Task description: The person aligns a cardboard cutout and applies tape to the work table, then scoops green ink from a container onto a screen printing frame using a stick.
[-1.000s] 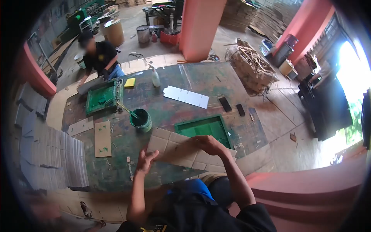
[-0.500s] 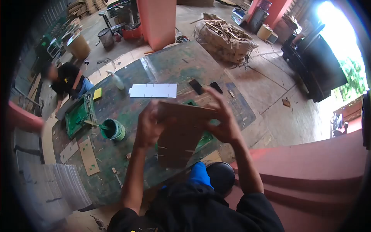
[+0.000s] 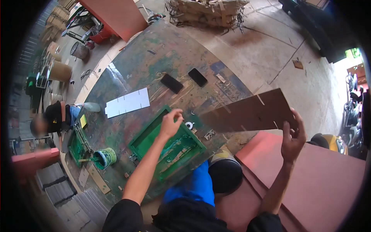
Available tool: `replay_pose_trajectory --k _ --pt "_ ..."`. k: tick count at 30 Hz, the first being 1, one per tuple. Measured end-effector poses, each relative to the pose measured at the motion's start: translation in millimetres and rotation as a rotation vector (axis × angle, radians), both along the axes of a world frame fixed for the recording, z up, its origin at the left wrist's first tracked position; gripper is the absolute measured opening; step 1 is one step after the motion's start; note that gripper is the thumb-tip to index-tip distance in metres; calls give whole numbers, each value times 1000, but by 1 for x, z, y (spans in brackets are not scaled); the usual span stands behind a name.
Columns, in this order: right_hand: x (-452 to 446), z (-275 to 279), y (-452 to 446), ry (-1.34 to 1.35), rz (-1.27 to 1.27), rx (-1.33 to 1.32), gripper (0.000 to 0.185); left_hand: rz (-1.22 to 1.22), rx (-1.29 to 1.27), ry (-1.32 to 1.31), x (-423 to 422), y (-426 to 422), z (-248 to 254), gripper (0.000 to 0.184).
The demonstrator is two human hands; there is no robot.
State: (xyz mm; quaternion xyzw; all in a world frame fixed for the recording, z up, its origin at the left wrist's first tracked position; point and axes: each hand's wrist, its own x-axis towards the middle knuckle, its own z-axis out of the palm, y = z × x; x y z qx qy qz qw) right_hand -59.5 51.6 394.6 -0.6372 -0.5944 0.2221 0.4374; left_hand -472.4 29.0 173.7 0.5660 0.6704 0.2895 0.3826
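Note:
My right hand (image 3: 292,141) grips one end of a brown slotted cardboard piece (image 3: 251,112), holding it up past the table's right edge. The piece has short pale slits along its sides, and its far end is blurred. My left hand (image 3: 171,123) is above the far side of a green-stained frame (image 3: 193,158), with loosely bent fingers and nothing visible in them. Whether it touches the frame I cannot tell. Wet green paint or ink streaks the frame's inside. A small white ring-shaped roll (image 3: 189,125) lies beside the frame.
On the paint-stained table (image 3: 127,73) lie a white slotted sheet (image 3: 127,102), two dark phones (image 3: 198,77), and a green paint bucket (image 3: 104,158). Another person (image 3: 58,118) is at the far left. A dark round stool (image 3: 225,176) stands near my legs.
My left hand has let go of the cardboard and moved over the green frame. My right hand has carried the cardboard to the right. My view has turned and shifted.

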Motion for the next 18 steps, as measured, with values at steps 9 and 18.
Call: replay_pose_trajectory --k 9,18 --pt "29 -135 4 0 -177 66 37 -574 -278 766 38 24 -181 33" --pt "-17 -224 -23 984 -655 -174 53 -770 -382 935 42 38 -199 41"
